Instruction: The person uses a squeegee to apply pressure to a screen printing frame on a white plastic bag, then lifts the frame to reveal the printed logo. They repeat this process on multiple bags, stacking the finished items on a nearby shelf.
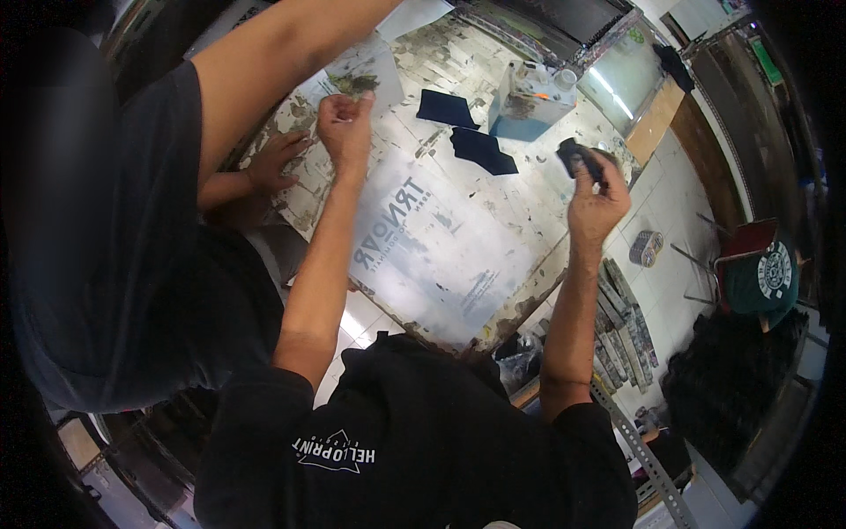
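My right hand [601, 196] is raised over the right side of the worktable, its fingers closed round a small dark piece of cloth [573, 157]. Over the far left part of the table, my left hand [346, 132] is closed in a pinch. A small pale bit shows at its fingertips, too small to name. Between my hands lie two dark cloth pieces, one flat [446, 108] and one just nearer [483, 151]. A translucent printed sheet [458, 256] covers the table's near part. Beyond my left hand is a pale, stained sheet or panel [381, 70].
A plastic jerrycan [533, 106] with bluish liquid stands at the table's back right. At the left, a co-worker's hand [278, 161] rests by the table edge, and their other arm [282, 48] reaches across. Stained slats [621, 331] and a chair [749, 256] stand right of the table [520, 313].
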The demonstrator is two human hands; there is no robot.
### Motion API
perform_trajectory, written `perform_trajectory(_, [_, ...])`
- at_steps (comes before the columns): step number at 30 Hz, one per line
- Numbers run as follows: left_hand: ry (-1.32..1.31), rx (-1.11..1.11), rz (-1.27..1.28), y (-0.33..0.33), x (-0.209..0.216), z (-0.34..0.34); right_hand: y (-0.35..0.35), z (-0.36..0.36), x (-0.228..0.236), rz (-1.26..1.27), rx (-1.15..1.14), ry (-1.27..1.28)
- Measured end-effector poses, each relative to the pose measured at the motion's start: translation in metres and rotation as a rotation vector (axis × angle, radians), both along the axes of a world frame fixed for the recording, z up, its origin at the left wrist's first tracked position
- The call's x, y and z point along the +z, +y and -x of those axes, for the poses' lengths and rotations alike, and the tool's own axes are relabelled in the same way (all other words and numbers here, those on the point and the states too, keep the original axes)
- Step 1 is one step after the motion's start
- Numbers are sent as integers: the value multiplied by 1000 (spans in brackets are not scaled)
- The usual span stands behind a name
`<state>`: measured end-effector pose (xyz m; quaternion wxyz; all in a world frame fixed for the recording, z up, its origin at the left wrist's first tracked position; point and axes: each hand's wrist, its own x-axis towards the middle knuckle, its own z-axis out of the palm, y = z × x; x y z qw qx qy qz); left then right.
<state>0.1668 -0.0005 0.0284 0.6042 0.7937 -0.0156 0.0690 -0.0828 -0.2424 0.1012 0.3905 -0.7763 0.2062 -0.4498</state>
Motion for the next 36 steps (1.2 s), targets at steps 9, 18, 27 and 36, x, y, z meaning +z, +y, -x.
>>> perform_trajectory(9, [-18, -350, 193, -47, -1, 66, -7, 30, 11, -185, -7, -4])
perform_trajectory(18, [-91, 129, 35, 10, -18, -9, 29, 58, -36, -306, 44, 134])
perform_trajectory(27, [-131, 161, -121, -10, -3, -28, 42, 64, -53, -391, 97, 115])
perform_trajectory(36, [-594, -103, 20, -70, -3, 92, 12, 31, -24, -336, -28, 15])
